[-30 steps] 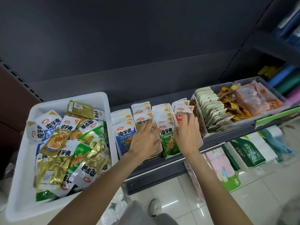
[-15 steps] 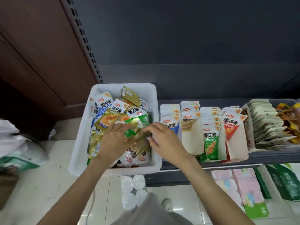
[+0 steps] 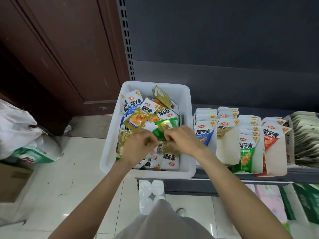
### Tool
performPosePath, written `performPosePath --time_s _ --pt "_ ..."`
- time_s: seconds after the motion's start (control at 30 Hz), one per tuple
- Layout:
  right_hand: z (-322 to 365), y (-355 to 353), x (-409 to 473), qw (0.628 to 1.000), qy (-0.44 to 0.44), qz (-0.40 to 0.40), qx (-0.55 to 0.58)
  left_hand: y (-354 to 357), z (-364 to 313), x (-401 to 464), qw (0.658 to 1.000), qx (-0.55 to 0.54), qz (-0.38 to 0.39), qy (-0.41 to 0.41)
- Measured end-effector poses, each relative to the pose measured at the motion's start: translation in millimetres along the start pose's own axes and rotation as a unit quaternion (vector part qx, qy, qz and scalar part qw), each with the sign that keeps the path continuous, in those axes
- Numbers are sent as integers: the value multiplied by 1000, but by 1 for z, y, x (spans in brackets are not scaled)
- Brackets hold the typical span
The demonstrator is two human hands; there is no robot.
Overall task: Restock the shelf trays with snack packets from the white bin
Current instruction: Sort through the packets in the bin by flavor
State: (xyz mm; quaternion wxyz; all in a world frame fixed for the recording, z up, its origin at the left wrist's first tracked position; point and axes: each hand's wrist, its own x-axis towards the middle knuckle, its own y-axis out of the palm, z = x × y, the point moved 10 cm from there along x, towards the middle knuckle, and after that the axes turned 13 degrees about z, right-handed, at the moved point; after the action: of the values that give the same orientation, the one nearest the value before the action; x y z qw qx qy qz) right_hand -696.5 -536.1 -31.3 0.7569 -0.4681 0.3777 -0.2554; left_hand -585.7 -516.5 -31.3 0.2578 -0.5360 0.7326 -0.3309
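Both our hands reach into the white bin (image 3: 187, 107), backs up, fingers curled down among the snack packets (image 3: 143, 109). Our left hand (image 3: 136, 149) pinches a gold packet (image 3: 120, 144) near the bin's left wall; our right hand (image 3: 183, 140) grips a green-and-gold packet (image 3: 164, 126) at the middle. Motion blur between the fingertips keeps us from telling whether both hands share one packet. Loose blue, gold and green packets fill the bin, piled at all angles. To its right, touching it, the shelf trays (image 3: 224, 152) hold upright rows: blue, then gold, green and red fronts. Farther right, a tray of pale packets (image 3: 303, 135) is cut off by the frame edge.
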Motion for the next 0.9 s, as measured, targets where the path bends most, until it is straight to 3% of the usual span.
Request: performPosePath --time_s 0.07,0.13,0.2,0.3,0.4,0.5,0.6,0.73,0.83,0.9 --pt "-13 -28 -17 984 28 -124 128 -38 -4 -14 984 -93 -151 -12" --pt "-32 -55 -54 901 71 -304 302 -66 -6 -25 948 -207 -239 -43" --pt "-38 -65 -87 823 83 -421 373 -65 -16 -18 914 -358 -183 -57" --pt "-14 -80 -119 824 49 -512 237 -34 -58 -1 864 -502 -11 -50" --pt "7 -74 -130 840 38 -532 102 -18 -95 7 878 -479 13 -15" --pt "-4 -68 -144 839 54 -537 72 -11 -112 20 907 -420 -19 12" --pt "-42 -61 -159 852 76 -496 152 8 -123 43 942 -336 2 18" --pt "-114 -40 -185 815 186 -435 333 47 -156 79 979 -177 93 48" --pt "-149 -37 -190 826 210 -385 353 74 -176 98 986 -90 131 55" --pt "-161 -41 -185 855 213 -349 320 85 -181 108 981 -117 143 55"
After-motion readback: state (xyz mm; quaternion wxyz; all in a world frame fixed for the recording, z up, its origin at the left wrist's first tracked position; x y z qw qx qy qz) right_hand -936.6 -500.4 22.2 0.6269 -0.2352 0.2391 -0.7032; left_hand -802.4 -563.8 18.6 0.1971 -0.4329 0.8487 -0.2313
